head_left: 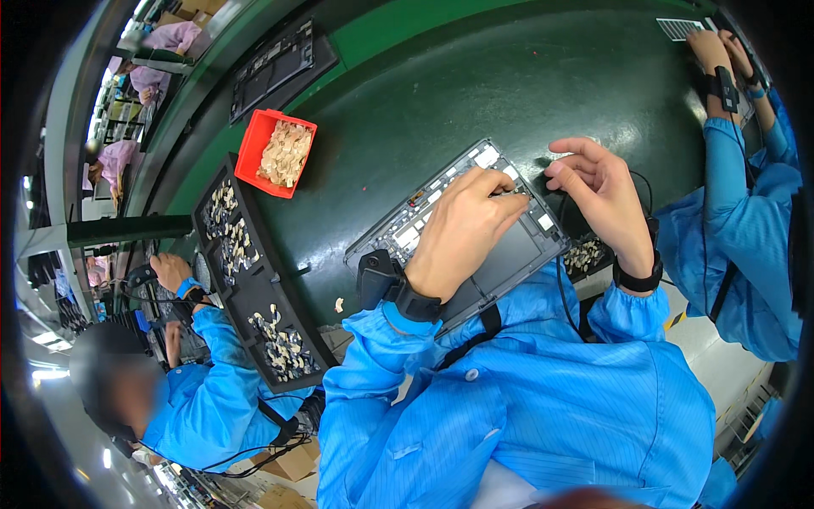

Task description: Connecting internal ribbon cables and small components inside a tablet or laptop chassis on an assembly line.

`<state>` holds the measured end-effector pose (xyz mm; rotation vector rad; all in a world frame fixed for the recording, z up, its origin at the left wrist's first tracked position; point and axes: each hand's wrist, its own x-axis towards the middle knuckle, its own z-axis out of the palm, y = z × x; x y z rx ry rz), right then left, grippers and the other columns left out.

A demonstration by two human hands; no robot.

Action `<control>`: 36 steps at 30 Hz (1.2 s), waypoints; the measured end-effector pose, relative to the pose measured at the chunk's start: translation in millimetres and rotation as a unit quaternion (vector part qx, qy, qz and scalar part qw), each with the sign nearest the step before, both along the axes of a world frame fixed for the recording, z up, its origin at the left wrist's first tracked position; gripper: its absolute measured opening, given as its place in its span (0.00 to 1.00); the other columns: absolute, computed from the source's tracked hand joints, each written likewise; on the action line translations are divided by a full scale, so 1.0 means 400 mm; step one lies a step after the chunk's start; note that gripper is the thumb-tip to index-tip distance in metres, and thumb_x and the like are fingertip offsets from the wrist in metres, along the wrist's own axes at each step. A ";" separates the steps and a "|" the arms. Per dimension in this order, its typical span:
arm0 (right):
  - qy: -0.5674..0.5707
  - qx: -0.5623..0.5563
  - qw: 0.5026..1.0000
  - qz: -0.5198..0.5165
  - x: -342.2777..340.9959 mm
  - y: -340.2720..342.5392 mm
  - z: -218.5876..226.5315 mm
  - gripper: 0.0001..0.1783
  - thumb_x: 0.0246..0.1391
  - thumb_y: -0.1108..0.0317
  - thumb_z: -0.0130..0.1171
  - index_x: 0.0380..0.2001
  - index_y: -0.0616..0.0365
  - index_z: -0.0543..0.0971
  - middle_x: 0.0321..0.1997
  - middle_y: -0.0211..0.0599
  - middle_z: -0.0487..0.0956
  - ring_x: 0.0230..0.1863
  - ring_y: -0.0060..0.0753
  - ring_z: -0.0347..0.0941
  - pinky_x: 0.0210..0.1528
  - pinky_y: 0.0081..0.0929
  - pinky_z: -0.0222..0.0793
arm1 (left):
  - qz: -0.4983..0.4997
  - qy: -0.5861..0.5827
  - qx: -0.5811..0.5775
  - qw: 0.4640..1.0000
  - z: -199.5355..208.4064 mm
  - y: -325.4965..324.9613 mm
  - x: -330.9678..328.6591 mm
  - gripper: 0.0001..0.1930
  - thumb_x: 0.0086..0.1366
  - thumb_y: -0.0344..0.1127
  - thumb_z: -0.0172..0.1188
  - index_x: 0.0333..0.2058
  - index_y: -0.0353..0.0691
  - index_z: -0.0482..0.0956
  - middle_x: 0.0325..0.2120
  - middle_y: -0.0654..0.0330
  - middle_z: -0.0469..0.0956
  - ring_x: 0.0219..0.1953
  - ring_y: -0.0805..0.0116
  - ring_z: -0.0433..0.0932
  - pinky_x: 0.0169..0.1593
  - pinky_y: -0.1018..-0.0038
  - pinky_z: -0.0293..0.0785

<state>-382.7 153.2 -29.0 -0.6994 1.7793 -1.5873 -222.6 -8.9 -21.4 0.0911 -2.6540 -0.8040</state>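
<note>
A grey laptop base (517,254), its inside exposed, lies tilted in front of me, with several white patches along its upper part. My left hand (462,225) reaches over the base, fingertips pinched together near its upper right; anything between them is too small or hidden to make out. Just off the base's right edge my right hand (602,182) is raised, fingers loosely curled and thumb apart from the index, with nothing visible between them. Both wrists wear black straps.
On the green table (407,93) are a red box (246,161) of beige pieces and a black tray (284,284) of small black-and-white pieces. Another opened device (275,68) lies far left. More small pieces (585,254) sit beyond the base's right edge. Co-workers in blue flank me.
</note>
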 end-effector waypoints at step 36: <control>-0.070 0.025 0.996 0.055 0.074 -0.039 -0.041 0.09 0.74 0.66 0.57 0.50 0.57 0.77 0.43 0.25 0.82 0.42 0.14 0.72 0.46 0.17 0.68 | 0.129 -0.002 -0.146 0.981 -0.018 0.180 0.119 0.30 0.64 0.31 0.54 0.64 0.23 0.71 0.65 0.33 0.71 0.71 0.42 0.70 0.75 0.55 0.64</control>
